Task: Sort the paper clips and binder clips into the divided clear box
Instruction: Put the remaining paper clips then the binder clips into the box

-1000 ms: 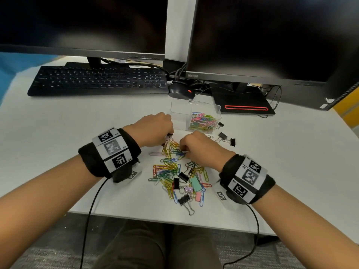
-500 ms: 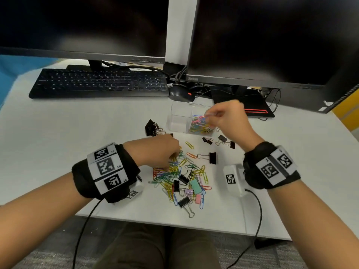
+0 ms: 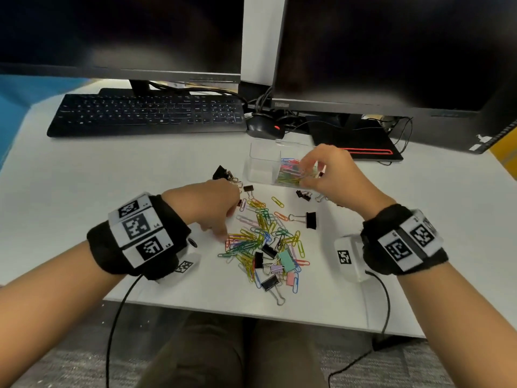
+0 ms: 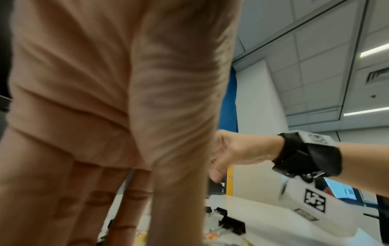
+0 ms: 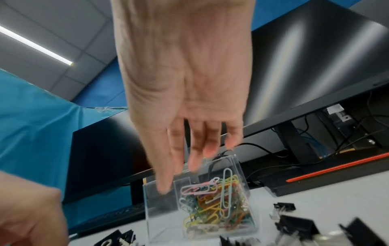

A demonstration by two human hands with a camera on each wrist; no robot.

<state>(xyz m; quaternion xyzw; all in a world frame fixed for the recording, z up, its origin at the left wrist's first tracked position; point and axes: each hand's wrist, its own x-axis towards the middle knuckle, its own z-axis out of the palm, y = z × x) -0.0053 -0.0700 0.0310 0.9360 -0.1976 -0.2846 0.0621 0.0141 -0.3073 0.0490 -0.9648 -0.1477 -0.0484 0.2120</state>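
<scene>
Beneath loosely spread right hand (image 5: 185, 93), clear box (image 3: 261, 161): coloured paper clips (image 5: 212, 204) heaped (right compartment); left hand (image 3: 212, 205) unclear.

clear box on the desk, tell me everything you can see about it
The clear box is a small, open-topped container of see-through plastic that stands upright on the white desk, in front of the monitors and behind the loose pile of clips. An inner wall splits it into two compartments: the one on the person's right holds a tangle of coloured paper clips, the left one looks empty. The right hand hovers over the filled side with fingers spread; contact cannot be told. Black binder clips lie beside it.
</scene>
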